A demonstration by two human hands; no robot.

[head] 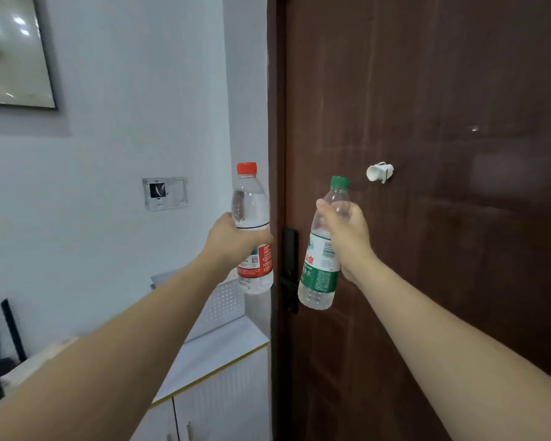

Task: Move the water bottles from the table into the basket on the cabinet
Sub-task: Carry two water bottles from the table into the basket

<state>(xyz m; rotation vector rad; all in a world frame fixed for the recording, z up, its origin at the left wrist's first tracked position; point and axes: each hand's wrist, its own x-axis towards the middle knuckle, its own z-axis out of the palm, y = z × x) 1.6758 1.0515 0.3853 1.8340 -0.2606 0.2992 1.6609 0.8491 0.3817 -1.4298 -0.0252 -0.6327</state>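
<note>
Basket (pixel 225 302) mostly behind left forearm

Your left hand (pixel 236 237) holds one water bottle (pixel 253 230) upright above the cabinet (pixel 223 348), left of the door frame. Your right hand (pixel 347 233) holds the other bottle (pixel 322 259), tilted, before the door (pixel 442 218). The perforated basket (pixel 223 300) sits on the cabinet, behind your left forearm.

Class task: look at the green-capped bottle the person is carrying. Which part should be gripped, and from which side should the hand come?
Grip the green-capped bottle round its upper body, just above the label, as the right hand does now. Come from its right side: the bottle tilts slightly and the narrower shoulder lets the fingers wrap round.
</note>
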